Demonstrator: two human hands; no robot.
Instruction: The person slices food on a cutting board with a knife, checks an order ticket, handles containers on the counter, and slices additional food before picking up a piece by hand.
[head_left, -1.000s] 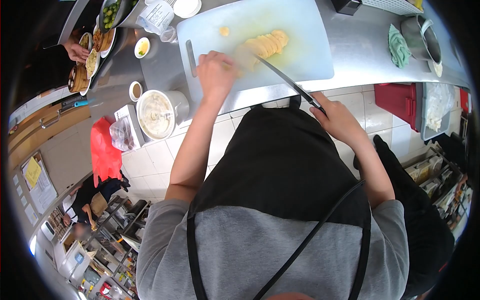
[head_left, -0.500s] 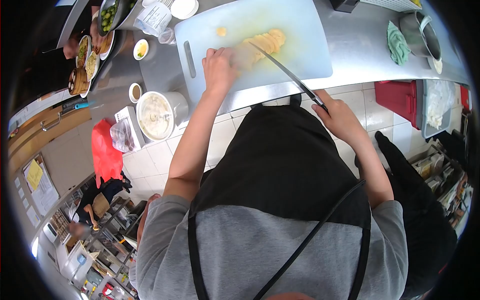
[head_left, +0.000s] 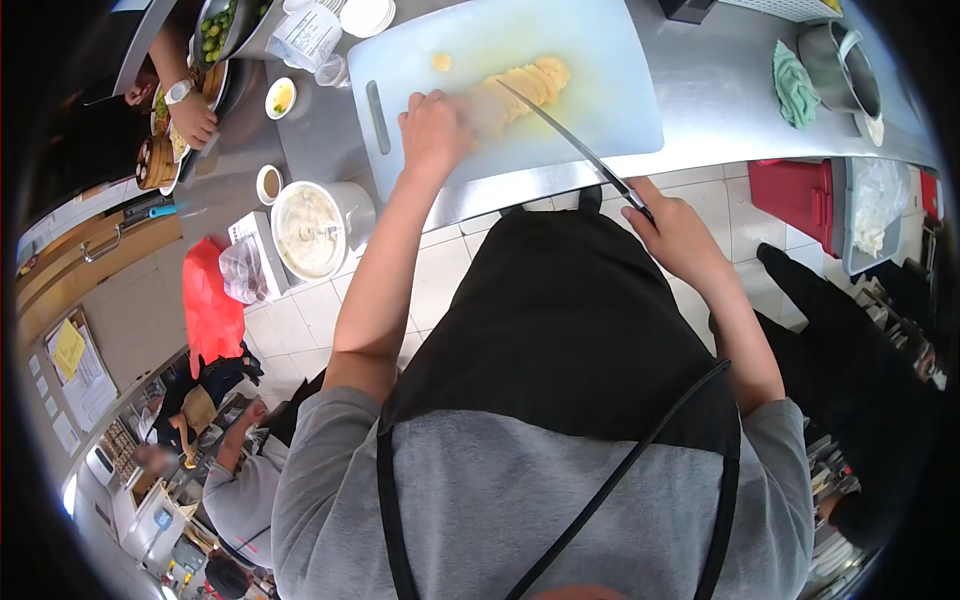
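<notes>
Slicing station, seen from above. We saw the board (head_left: 610, 55) on a steel counter (head_left: 715, 100), its slotted end toward the person's left. The slices (head_left: 543, 80), pale yellow, lay in an overlapping row near its middle; a single slice (head_left: 441, 62) lay apart, beyond the left hand (head_left: 435, 132). The right hand (head_left: 668, 225) was closed round the handle of the knife (head_left: 575, 143), whose blade crossed the row in our view. The left hand was half curled beside the row's near-left end; a blurred patch covered its fingertips, so we could not tell whether it gripped food or merely rested there.

We judged the fingers to be the chief hazard: the blade stood just beside them, and an outstretched fingertip or a sideways slip of the knife could have brought a cut. The food looked moist, so the row might have slid or fanned apart if pressed unevenly. Since the board overhung the counter's front edge slightly, hard pressure there could have tipped or shifted it. The tub (head_left: 308, 230) stood near the left forearm, where a swinging elbow might have knocked it.
</notes>
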